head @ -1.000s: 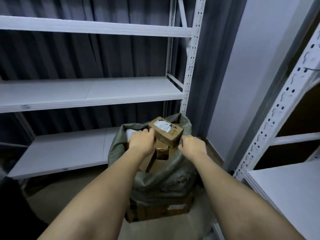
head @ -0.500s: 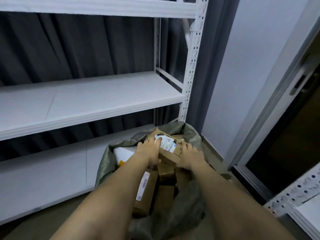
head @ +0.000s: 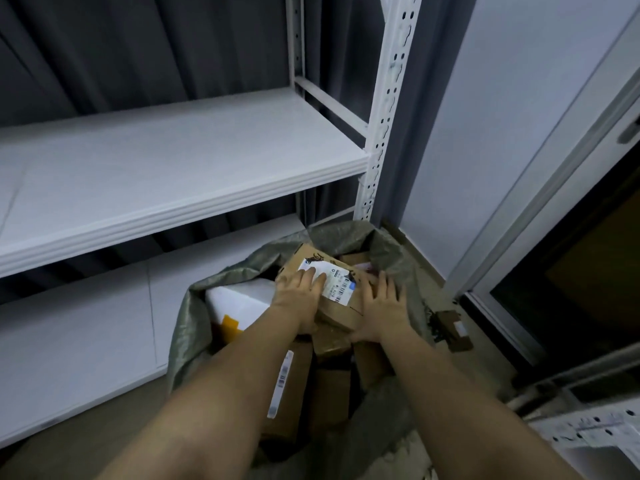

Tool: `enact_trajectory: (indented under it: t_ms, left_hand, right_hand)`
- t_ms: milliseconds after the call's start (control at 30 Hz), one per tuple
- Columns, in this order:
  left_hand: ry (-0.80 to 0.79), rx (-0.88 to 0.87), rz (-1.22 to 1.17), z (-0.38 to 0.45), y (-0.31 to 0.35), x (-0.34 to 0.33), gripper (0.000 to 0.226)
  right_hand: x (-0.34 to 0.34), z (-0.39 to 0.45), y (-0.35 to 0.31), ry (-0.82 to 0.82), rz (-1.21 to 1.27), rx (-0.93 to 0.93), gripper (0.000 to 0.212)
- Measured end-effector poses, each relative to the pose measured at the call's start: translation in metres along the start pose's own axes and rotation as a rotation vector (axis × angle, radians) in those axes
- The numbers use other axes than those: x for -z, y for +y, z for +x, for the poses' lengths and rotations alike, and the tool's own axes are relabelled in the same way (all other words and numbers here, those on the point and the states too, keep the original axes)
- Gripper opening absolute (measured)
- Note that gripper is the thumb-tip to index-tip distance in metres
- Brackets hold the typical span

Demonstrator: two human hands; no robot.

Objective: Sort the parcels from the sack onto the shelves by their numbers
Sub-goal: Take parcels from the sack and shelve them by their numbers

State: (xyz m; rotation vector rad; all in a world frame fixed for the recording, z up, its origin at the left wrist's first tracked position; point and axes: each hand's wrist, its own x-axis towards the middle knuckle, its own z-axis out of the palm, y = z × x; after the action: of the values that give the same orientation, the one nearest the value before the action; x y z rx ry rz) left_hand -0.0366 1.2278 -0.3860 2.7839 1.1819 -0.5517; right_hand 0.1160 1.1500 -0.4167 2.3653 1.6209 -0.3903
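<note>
both hands hold the top cardboard box (head: 341,289) in the mouth of the grey-green sack (head: 194,306): the left hand (head: 299,299) grips its left side with fingers laid over the white label (head: 330,280), the right hand (head: 381,311) clasps its right edge with fingers spread. the label shows barcodes and a blue corner, but its print is too small to read. since a moment ago the view has closed in, and the right hand has come off the sack's rim onto the box, below the white shelf (head: 173,188).

Both forearms bare, no sleeves/gloves, hands (head: 301,299) uncovered.
</note>
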Motion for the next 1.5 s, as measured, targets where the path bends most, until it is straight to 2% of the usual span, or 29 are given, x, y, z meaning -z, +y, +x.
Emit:
enact_trajectory:
  t_ms: [100, 267, 433, 567, 667, 767, 833, 900, 967, 1033, 1100, 1167, 1233, 1333, 1433, 1500]
  left_hand:
    - [-0.006, -0.020, -0.015, 0.004, 0.003, -0.002, 0.100]
    - [-0.005, -0.018, 0.004, 0.006, 0.002, -0.002, 0.104]
    - [0.018, -0.036, 0.031, 0.007, -0.003, 0.011, 0.120]
    - [0.114, -0.086, 0.072, 0.007, -0.013, 0.030, 0.135]
    - [0.193, -0.120, 0.072, 0.003, -0.021, 0.043, 0.137]
    - [0.290, -0.125, -0.011, -0.003, -0.025, 0.055, 0.132]
    - [0.342, -0.087, -0.088, -0.006, -0.027, 0.061, 0.129]
    - [0.369, 0.009, -0.209, -0.008, -0.027, 0.066, 0.128]
    - [0.394, 0.125, -0.371, -0.009, -0.025, 0.071, 0.130]
    - [0.420, 0.233, -0.551, -0.009, -0.017, 0.077, 0.133]
    - [0.440, 0.318, -0.751, -0.006, -0.007, 0.083, 0.133]
    - [0.421, 0.368, -0.906, -0.003, 0.002, 0.090, 0.131]
    - [0.356, 0.379, -0.973, -0.002, 0.006, 0.098, 0.133]
    - [0.273, 0.255, -1.039, -0.005, 0.003, 0.106, 0.136]
    - [0.336, 0.063, -1.308, -0.011, 0.003, 0.115, 0.104]
    - [0.386, 0.076, -1.503, -0.017, 0.008, 0.125, 0.084]
  right_hand:
    - [-0.007, 0.003, 0.005, -0.037, -0.070, -0.011, 0.131]
    - [-0.002, 0.006, 0.009, 0.024, -0.137, 0.011, 0.122]
    - [0.032, 0.006, 0.016, 0.167, -0.072, 0.228, 0.113]
    - [0.072, 0.000, 0.028, 0.220, -0.085, 0.457, 0.112]
    - [0.100, -0.004, 0.034, 0.307, -0.140, 0.580, 0.112]
    - [0.120, -0.006, 0.038, 0.390, -0.176, 0.633, 0.113]
    - [0.127, -0.006, 0.043, 0.457, -0.178, 0.597, 0.116]
    - [0.127, -0.007, 0.046, 0.518, 0.045, 0.439, 0.122]
    - [0.119, -0.011, 0.039, 0.534, 0.555, 0.215, 0.126]
    - [0.108, -0.016, 0.023, 0.418, 1.160, 0.069, 0.126]
    - [0.098, -0.019, 0.007, 0.234, 1.476, 0.001, 0.117]
    - [0.093, -0.015, -0.006, 0.087, 1.627, 0.007, 0.105]
    - [0.095, -0.011, -0.010, 0.026, 1.727, 0.027, 0.096]
    - [0.099, -0.009, -0.001, 0.115, 1.770, 0.018, 0.076]
    - [0.108, -0.007, 0.021, 0.215, 1.842, -0.012, 0.057]
    - [0.115, -0.010, 0.034, 0.242, 1.838, -0.005, 0.060]
